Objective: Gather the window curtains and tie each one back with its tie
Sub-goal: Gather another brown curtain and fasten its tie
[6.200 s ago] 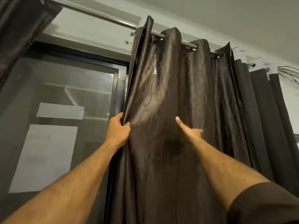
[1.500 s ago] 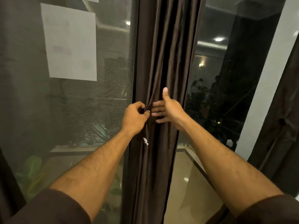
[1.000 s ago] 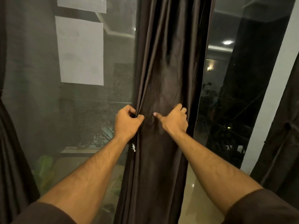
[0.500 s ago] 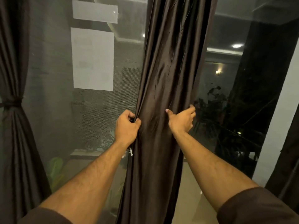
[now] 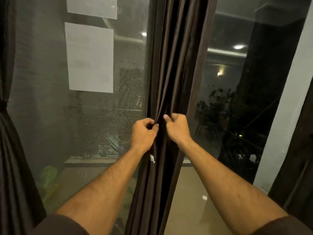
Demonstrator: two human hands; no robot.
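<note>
A dark brown curtain (image 5: pixel 176 65) hangs in a narrow bunch of folds down the middle of the window. My left hand (image 5: pixel 144 134) grips the bunch's left edge, fingers curled round the fabric. Close beside it, my right hand (image 5: pixel 177 128) grips the folds from the right, thumb on the front. A small white tag (image 5: pixel 152 158) hangs from the cloth just below my left wrist. At the far left, a second curtain (image 5: pixel 10 150) is cinched by a dark tie (image 5: pixel 2 107). No tie shows on the middle curtain.
Two white paper sheets (image 5: pixel 89 56) are stuck on the mesh-screened glass pane (image 5: pixel 108 116) at left. The right pane (image 5: pixel 237 99) reflects ceiling lights and a room. A white wall strip (image 5: pixel 284 116) and another dark curtain (image 5: pixel 298 167) stand at the right edge.
My right hand has pulled the curtain's right side leftward to meet my left hand, so the cloth is now a tighter, narrower bunch. My view has dropped slightly.
</note>
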